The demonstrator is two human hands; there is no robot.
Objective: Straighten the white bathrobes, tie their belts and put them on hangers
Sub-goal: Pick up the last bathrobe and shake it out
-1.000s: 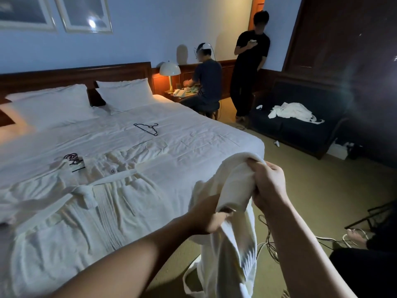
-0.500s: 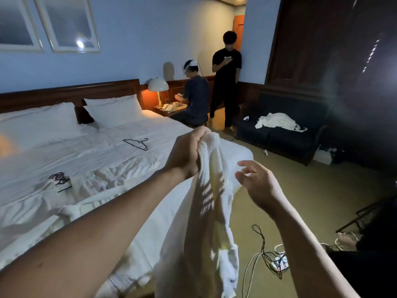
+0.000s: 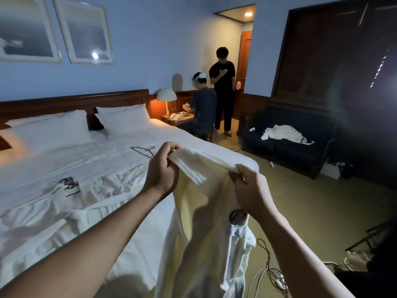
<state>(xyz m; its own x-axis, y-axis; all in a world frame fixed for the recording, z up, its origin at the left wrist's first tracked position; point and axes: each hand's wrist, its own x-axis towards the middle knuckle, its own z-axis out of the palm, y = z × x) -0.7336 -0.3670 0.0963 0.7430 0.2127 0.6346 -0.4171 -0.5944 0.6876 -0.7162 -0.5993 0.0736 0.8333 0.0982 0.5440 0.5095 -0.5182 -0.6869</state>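
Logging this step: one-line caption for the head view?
Both hands, left and right, hold a white bathrobe up by its top edge beside the bed.

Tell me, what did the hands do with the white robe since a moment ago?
The right hand, which hung open beside the bathrobe half a second ago, has taken hold of its top edge again. The left hand kept its grip, and the two hands now stretch that edge out between them, so the robe hangs spread open. The other robe on the bed and the loose hanger stayed where they were.

Three white bathrobes (image 3: 206,211), two hangers (image 3: 143,151), two pillows (image 3: 123,119), two framed pictures (image 3: 82,31), one lamp (image 3: 166,96).
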